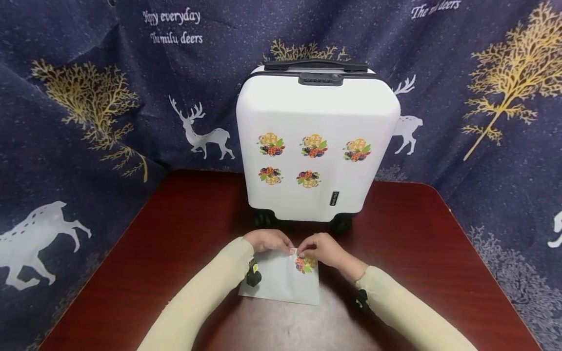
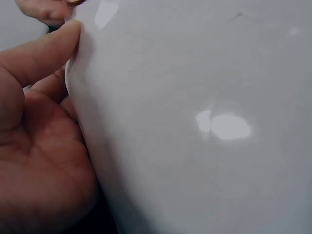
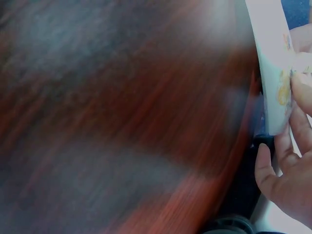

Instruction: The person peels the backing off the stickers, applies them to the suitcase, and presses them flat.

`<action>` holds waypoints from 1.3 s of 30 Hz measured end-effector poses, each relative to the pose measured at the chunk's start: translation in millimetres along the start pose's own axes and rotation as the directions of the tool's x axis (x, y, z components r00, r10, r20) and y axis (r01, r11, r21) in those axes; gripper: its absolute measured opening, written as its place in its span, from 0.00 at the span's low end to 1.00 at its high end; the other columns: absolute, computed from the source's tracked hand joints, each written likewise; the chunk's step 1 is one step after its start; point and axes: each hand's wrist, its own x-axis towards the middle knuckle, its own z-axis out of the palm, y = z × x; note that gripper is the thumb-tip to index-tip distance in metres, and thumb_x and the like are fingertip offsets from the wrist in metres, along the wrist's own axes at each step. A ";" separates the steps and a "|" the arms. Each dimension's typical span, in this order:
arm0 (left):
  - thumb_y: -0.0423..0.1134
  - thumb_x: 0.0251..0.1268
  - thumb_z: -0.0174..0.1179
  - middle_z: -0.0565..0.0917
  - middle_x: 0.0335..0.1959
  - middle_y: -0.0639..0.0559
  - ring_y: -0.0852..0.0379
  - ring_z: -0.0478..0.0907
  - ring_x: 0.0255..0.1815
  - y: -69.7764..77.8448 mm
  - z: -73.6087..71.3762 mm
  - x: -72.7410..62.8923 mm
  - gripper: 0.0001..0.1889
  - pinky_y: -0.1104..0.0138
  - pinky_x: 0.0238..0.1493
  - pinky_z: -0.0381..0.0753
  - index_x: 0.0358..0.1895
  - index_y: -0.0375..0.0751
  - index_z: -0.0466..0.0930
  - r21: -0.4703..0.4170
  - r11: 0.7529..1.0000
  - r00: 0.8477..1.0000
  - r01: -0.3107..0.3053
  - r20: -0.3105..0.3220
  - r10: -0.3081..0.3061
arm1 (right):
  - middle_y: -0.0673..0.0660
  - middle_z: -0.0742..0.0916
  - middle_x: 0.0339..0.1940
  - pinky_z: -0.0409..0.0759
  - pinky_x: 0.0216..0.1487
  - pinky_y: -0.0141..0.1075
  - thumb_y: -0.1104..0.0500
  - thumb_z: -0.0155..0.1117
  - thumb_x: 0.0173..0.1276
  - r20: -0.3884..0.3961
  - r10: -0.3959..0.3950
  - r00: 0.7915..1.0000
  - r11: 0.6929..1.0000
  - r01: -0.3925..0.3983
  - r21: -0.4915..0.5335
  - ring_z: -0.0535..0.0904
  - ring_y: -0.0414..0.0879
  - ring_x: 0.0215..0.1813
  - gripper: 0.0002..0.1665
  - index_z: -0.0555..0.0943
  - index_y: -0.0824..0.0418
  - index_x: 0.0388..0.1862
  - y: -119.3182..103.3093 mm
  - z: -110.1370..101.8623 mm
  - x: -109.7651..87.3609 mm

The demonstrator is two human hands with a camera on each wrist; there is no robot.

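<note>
A glossy white sticker sheet (image 1: 274, 280) hangs between my two hands above the table. One printed fruit sticker (image 1: 303, 264) shows near its upper right corner. My left hand (image 1: 269, 240) pinches the sheet's top edge between thumb and fingers; the left wrist view shows the thumb (image 2: 53, 46) on the shiny white surface. Close beside it, my right hand (image 1: 324, 249) pinches the top edge by the sticker. In the right wrist view the sheet (image 3: 273, 73) is seen nearly edge-on with part of the print. Whether the sticker's edge is lifted cannot be told.
Behind the hands a white suitcase (image 1: 307, 105) stands upright on the dark red table (image 1: 175, 234). Several fruit stickers (image 1: 313, 146) sit on its front in two rows, beside a small black label (image 1: 334, 198). A dark blue deer-patterned cloth (image 1: 153, 73) hangs behind.
</note>
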 end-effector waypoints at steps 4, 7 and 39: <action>0.39 0.67 0.66 0.86 0.55 0.43 0.55 0.75 0.54 0.6 -0.1 -0.7 0.15 0.50 0.75 0.66 0.51 0.33 0.87 -0.010 1.000 1.000 0.009 -0.030 -0.009 | 0.55 0.92 0.37 0.78 0.46 0.29 0.64 0.73 0.64 -0.016 -0.023 1.000 1.000 0.023 -0.019 0.80 0.37 0.42 0.02 0.91 0.61 0.34 -0.5 -1.1 -3.2; 0.39 0.66 0.66 0.85 0.58 0.43 0.55 0.75 0.57 1.2 0.3 0.5 0.16 0.49 0.76 0.65 0.52 0.33 0.87 -0.008 1.000 0.999 0.015 -0.035 -0.015 | 0.55 0.91 0.39 0.78 0.50 0.31 0.64 0.73 0.64 -0.029 -0.028 0.999 0.999 0.027 -0.038 0.80 0.42 0.46 0.02 0.91 0.60 0.33 -0.8 -1.3 -4.9; 0.35 0.65 0.67 0.90 0.48 0.44 0.59 0.80 0.40 2.8 2.2 2.1 0.14 0.70 0.48 0.79 0.50 0.31 0.88 -0.084 0.995 0.998 0.051 -0.037 -0.055 | 0.54 0.91 0.33 0.79 0.41 0.27 0.65 0.71 0.66 -0.011 0.030 0.999 0.999 -0.031 -0.043 0.79 0.34 0.39 0.03 0.89 0.62 0.33 -0.2 -13.4 -19.6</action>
